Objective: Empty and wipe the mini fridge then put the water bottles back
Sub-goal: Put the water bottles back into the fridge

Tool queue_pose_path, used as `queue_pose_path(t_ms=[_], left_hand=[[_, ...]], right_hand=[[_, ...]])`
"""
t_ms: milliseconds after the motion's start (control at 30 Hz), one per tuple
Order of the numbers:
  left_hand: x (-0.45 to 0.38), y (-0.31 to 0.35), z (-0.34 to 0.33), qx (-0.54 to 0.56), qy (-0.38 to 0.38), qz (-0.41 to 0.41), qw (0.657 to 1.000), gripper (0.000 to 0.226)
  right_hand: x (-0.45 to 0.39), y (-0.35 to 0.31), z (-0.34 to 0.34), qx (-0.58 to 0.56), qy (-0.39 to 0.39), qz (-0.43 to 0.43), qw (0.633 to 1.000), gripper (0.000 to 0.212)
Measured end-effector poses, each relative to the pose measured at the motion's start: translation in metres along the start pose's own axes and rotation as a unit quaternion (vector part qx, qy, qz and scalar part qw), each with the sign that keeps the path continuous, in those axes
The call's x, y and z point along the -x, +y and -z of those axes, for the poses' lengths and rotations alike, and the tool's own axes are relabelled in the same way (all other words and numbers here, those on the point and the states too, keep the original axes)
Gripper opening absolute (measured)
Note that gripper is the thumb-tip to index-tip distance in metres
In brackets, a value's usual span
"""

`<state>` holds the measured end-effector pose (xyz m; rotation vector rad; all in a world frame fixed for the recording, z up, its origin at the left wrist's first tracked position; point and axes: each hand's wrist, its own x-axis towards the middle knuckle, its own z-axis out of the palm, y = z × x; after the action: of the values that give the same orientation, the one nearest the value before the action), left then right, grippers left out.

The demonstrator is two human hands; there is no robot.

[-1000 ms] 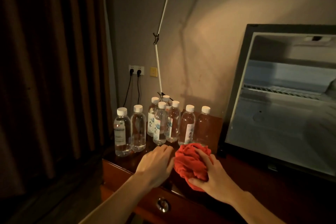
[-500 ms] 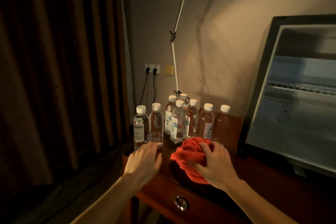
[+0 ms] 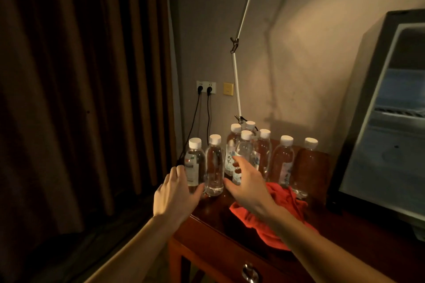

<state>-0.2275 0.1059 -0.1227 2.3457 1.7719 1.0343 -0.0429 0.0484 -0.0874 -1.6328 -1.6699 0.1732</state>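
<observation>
A: Item one, at nine o'clock: curtain point(image 3: 80, 99), dark, hanging; item two, left hand point(image 3: 177, 193), fingers spread and relaxed, holding nothing, fingertips at the leftmost bottle point(image 3: 195, 167); whether they touch, I cannot tell.

B: Item three, water bottles point(image 3: 248, 156), eight white caps counted, clustered at the bench's point(image 3: 218, 232) far left edge, toward twelve o'clock from the hands; all upright, long axis vertical, caps up.

A: Item four, right hand point(image 3: 248, 188), fingers wide, empty, reaching at a front bottle; item five, red cloth point(image 3: 282, 204), crumpled on the bench beneath that wrist, released.

B: Item six, at three o'clock: mini fridge point(image 3: 391, 122), open, interior bare as far as seen.

A: Judged step: taking up bottles for return; advise gripping each mid-body, lifting straight up so neighbours stay standing; front row first; carry upright toward three o'clock.
</observation>
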Motion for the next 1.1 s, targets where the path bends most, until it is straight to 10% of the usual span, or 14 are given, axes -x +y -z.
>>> queue_pose_path(t_ms=[633, 1100], left_hand=[[-0.027, -0.010, -0.029, 0.278, -0.030, 0.088, 0.956, 0.074], [0.006, 0.113, 0.052, 0.283, 0.044, -0.075, 0.955, 0.060]], right_hand=[[-0.053, 0.007, -0.043, -0.107, 0.017, -0.092, 0.990, 0.060], [0.032, -0.012, 0.118, -0.114, 0.172, -0.009, 0.978, 0.065]])
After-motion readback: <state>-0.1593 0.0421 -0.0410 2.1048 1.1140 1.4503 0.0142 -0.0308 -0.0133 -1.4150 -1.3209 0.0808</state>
